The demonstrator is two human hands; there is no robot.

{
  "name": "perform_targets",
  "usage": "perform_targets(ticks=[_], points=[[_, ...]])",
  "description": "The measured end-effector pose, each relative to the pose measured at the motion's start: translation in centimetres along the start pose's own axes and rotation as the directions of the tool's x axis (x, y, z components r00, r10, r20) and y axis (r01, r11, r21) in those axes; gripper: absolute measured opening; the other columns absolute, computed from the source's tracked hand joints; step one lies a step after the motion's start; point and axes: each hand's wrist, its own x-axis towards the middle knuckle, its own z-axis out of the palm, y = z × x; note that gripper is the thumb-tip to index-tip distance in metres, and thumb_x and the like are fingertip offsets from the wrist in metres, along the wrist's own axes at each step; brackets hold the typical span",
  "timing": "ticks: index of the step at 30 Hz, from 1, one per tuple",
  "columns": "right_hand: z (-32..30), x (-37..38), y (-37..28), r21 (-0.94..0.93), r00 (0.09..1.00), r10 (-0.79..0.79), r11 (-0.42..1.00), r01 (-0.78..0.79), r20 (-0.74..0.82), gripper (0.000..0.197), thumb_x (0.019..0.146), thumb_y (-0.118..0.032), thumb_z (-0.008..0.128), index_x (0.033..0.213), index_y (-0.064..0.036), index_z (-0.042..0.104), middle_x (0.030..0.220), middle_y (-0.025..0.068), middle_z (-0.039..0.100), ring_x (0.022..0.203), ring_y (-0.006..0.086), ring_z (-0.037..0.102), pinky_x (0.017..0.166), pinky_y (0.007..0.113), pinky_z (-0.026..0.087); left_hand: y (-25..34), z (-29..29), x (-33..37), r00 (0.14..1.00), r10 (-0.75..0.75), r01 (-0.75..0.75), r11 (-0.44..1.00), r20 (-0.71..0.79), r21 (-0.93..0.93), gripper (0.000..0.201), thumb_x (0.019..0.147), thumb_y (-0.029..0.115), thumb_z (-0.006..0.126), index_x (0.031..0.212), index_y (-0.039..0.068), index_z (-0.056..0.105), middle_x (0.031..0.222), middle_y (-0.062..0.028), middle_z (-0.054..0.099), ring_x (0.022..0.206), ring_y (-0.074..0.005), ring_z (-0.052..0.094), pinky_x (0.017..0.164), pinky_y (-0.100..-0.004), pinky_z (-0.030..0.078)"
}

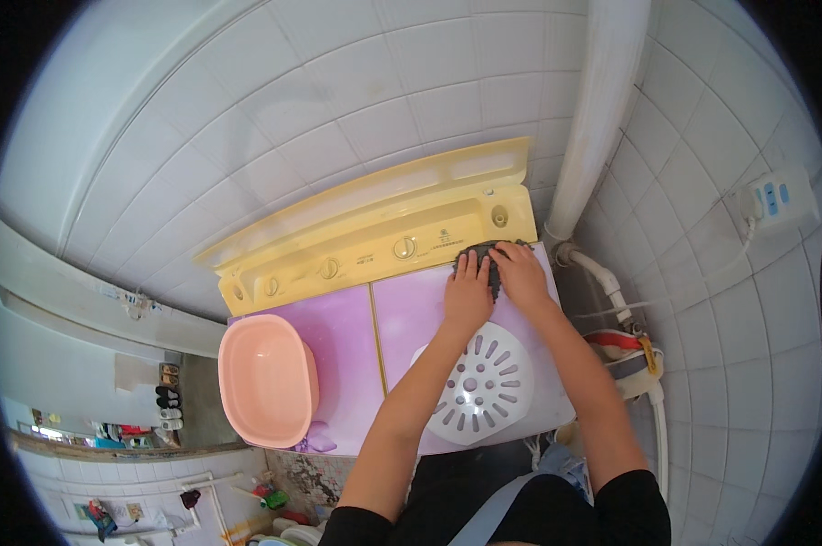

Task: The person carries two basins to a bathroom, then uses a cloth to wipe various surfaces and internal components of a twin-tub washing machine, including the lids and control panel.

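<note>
A crumpled dark grey cloth (489, 258) lies at the back right of the washing machine's purple lid (411, 318), close to the yellow control panel (365, 247). My left hand (468, 289) rests on its near left side, fingers bent over the fabric. On its right side, my right hand (522, 275) presses down with the fingers curled onto it; part of the cloth is hidden beneath both hands. A white slotted plastic cover (470, 387) sits on the lid nearer to me, partly behind my left forearm.
A pink plastic basin (267, 382) stands on the lid's left part. Along the right run a thick white pipe (598, 127) and a thinner pipe with a valve (611, 287). A plug sits in a wall socket (775, 202). Shoes (169, 405) line the floor at far left.
</note>
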Motion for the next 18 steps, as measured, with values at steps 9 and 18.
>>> perform_targets(ticks=[9, 18], points=[[-2.0, 0.5, 4.5, -0.153, 0.995, 0.023, 0.988, -0.038, -0.101, 0.032, 0.088, -0.012, 0.055, 0.117, -0.0095, 0.066, 0.123, 0.0075, 0.059, 0.118, 0.0265, 0.054, 0.103, 0.041, 0.042, 3.1, 2.1, 3.1, 0.991, 0.109, -0.106, 0.994, -0.076, 0.043, 0.063, 0.087, 0.030, 0.059, 0.143, 0.006, 0.043, 0.154, -0.0176, 0.032, 0.142, -0.0306, 0.031, 0.111, -0.0481, 0.030], [-1.5, 5.3, 5.3, -0.082, 0.992, -0.005, 0.997, -0.006, -0.127, 0.041, 0.089, -0.009, 0.051, 0.129, -0.0024, 0.056, 0.139, 0.0106, 0.051, 0.135, 0.0292, 0.043, 0.110, 0.040, 0.037, 2.5, 1.3, 7.4, 0.991, 0.109, -0.101, 0.990, -0.081, 0.101, 0.065, 0.088, 0.029, 0.058, 0.145, 0.003, 0.039, 0.154, -0.0173, 0.030, 0.143, -0.0304, 0.028, 0.113, -0.0488, 0.028]])
